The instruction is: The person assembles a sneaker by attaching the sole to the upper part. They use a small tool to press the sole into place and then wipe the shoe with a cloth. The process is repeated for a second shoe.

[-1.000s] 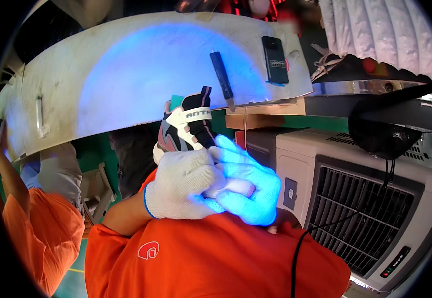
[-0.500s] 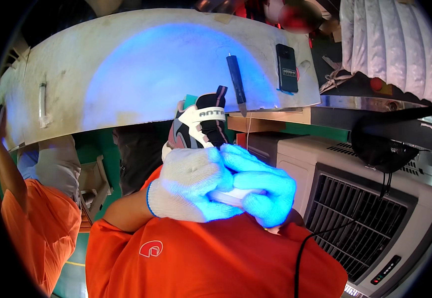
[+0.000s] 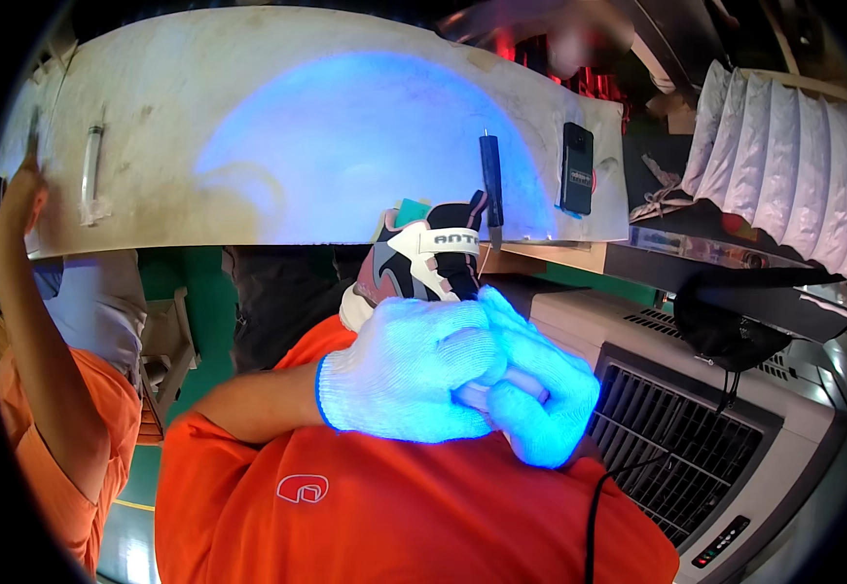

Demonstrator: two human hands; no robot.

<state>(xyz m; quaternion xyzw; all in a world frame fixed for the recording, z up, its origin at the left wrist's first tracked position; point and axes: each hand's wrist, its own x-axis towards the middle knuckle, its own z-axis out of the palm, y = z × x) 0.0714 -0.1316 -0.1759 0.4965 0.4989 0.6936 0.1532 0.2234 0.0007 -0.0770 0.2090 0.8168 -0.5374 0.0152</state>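
A sneaker (image 3: pixel 421 261) in white, black, grey and dull pink, with a teal patch inside its collar, is held close to my chest, its opening toward the table. My left hand (image 3: pixel 409 370), in a white knit glove, is closed around its front part. On the other side my right hand (image 3: pixel 548 394), gloved the same way, wraps its fingers over the toe end. Between the hands a pale edge shows, likely the sole. The toe itself is hidden by the gloves. Blue light falls on both gloves.
A blue-lit white table (image 3: pixel 345 146) carries a dark pen-like tool (image 3: pixel 490 180), a phone (image 3: pixel 577 165) and a syringe-like tube (image 3: pixel 91 165). An air cooler (image 3: pixel 686 428) stands at right, below a white ribbed duct (image 3: pixel 783 165). A co-worker's arm (image 3: pixel 49 350) reaches across at left.
The sneaker and both hands sit slightly further right and lower in view. More blue light covers the left glove. The co-worker's arm now extends over the table.
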